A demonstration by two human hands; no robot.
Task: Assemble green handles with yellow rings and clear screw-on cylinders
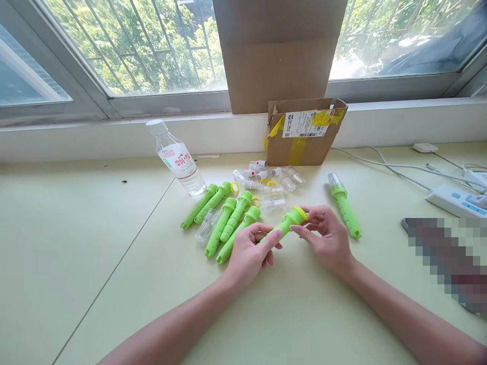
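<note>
My left hand (253, 248) is closed round the ribbed lower part of a green plastic flashlight tube (287, 223), its wide threaded end tilted up to the right. A yellow ring (300, 212) sits around that end. My right hand (327, 238) pinches at the ring with bent fingers, thumb below; the fingertips partly hide it. Left of my hands lie several more green tubes (220, 230), with a clear ribbed cap (208, 225) among them. Behind are white inner pieces (262, 175), clear caps (283, 180) and loose yellow rings (235, 187). One green flashlight (345, 208) with a clear cap lies at the right.
A water bottle (180, 162) stands behind the tubes. Against the sill is an opened cardboard box (300, 144). White cables (399, 167) run to a power strip (456, 200) at the right, and a blurred-out dark device (445, 253) lies in front of it.
</note>
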